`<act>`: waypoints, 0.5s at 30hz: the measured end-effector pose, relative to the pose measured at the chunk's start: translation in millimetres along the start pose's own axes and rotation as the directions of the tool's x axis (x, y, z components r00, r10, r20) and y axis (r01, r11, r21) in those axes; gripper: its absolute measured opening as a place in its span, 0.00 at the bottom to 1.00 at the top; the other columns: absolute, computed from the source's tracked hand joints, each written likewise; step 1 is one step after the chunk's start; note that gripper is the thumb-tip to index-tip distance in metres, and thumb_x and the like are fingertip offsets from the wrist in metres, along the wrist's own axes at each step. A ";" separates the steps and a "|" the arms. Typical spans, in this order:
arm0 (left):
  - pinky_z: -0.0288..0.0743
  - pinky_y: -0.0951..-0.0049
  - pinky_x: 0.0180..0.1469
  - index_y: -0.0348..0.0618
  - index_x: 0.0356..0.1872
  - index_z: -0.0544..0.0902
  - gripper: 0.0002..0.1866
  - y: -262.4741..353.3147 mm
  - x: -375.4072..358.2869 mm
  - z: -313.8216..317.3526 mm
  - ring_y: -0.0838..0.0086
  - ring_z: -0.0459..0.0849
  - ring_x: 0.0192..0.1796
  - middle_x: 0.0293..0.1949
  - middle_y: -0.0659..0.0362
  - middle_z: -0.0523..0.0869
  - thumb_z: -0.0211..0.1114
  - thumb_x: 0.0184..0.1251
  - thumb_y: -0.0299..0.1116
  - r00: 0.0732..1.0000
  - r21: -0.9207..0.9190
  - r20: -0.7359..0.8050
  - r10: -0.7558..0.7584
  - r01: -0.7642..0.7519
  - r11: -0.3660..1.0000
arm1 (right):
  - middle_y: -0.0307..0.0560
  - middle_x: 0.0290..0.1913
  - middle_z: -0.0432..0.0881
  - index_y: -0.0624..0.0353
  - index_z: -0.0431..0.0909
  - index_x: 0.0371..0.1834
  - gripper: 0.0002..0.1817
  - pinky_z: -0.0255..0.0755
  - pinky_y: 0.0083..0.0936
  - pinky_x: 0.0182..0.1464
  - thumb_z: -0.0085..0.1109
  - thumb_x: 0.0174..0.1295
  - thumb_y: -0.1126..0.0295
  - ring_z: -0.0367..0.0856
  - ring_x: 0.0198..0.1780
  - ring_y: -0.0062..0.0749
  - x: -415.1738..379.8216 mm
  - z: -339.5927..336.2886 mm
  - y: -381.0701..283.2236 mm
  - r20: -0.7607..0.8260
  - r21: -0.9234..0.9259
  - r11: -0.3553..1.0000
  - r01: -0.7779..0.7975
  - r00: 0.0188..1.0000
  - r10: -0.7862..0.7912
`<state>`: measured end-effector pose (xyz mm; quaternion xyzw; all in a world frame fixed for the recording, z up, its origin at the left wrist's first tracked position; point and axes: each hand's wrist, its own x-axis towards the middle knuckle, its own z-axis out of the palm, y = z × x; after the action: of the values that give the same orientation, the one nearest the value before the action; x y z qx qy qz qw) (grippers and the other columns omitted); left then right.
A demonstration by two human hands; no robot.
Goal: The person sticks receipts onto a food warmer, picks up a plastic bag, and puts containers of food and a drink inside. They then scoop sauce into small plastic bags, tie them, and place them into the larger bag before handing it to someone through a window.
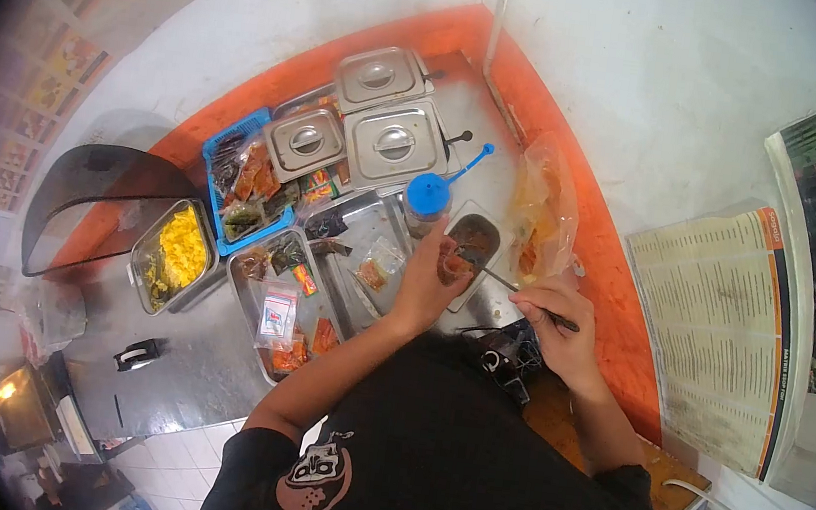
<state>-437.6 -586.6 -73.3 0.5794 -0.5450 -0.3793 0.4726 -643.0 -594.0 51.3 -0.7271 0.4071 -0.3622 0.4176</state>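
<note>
My left hand (428,283) is closed around a small clear bag (454,263) with something reddish in it, at the edge of a metal container (476,238) of dark sauce. In my right hand (561,325) is the dark handle of a long thin utensil (499,281), whose far end reaches toward the small bag and the container; its tip is hidden. Just beyond my left hand stands a jar with a blue lid (428,195). Beside the container, on the right, lies a large clear plastic bag (541,215) with orange contents.
Lidded steel containers (394,143) stand at the back. A blue basket (218,195) and metal trays (242,281) hold small packets. Further left are a tray of yellow food (181,247) and a black tape dispenser (136,354). Cables and a black device (506,362) lie near my right forearm.
</note>
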 end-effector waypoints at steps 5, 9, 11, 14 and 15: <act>0.75 0.67 0.54 0.39 0.73 0.58 0.47 -0.7 -0.6 1.6 0.62 0.78 0.51 0.49 0.50 0.77 0.75 0.52 0.24 1.000 -0.032 0.001 -0.012 0.012 0.999 | 0.49 0.37 0.83 0.65 0.85 0.39 0.06 0.73 0.26 0.45 0.63 0.61 0.78 0.81 0.40 0.36 -7.5 0.1 3.3 -0.016 0.025 1.000 0.007 1.000 -0.006; 0.75 0.67 0.54 0.39 0.74 0.57 0.48 -1.5 -0.3 1.1 0.60 0.79 0.51 0.49 0.49 0.77 0.75 0.52 0.23 1.000 0.010 -0.011 0.029 -0.029 1.000 | 0.49 0.38 0.84 0.65 0.85 0.39 0.05 0.72 0.26 0.46 0.63 0.61 0.78 0.81 0.41 0.36 -10.2 0.2 4.2 -0.022 0.027 1.000 -0.002 1.000 0.003; 0.75 0.66 0.54 0.40 0.74 0.56 0.48 -1.3 -0.7 0.6 0.60 0.79 0.51 0.49 0.49 0.77 0.75 0.52 0.23 1.000 0.007 -0.003 0.023 -0.023 1.000 | 0.49 0.38 0.84 0.66 0.85 0.39 0.05 0.73 0.27 0.47 0.63 0.61 0.78 0.81 0.43 0.35 -11.7 1.4 8.5 -0.027 0.022 1.000 -0.006 1.000 0.006; 0.76 0.73 0.52 0.39 0.74 0.56 0.48 -0.4 -0.5 -1.9 0.70 0.79 0.49 0.48 0.55 0.77 0.75 0.52 0.22 0.996 0.091 -0.021 0.092 -0.089 0.992 | 0.46 0.36 0.83 0.66 0.84 0.39 0.07 0.69 0.20 0.34 0.61 0.66 0.73 0.77 0.32 0.24 -16.4 5.4 36.2 -0.177 0.176 0.983 0.047 0.984 -0.015; 0.75 0.72 0.53 0.38 0.74 0.57 0.48 -1.2 -1.1 -2.8 0.70 0.79 0.49 0.48 0.55 0.77 0.76 0.52 0.22 0.996 0.089 -0.026 0.088 -0.086 0.992 | 0.47 0.36 0.83 0.66 0.83 0.40 0.08 0.65 0.17 0.31 0.59 0.67 0.72 0.73 0.29 0.21 -19.2 2.0 43.5 -0.187 0.385 0.914 -0.127 0.959 0.212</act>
<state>-434.7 -585.2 -73.8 0.5808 -0.5787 -0.3254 0.4710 -661.6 -590.1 7.7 -0.5516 0.4383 -0.4742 0.5280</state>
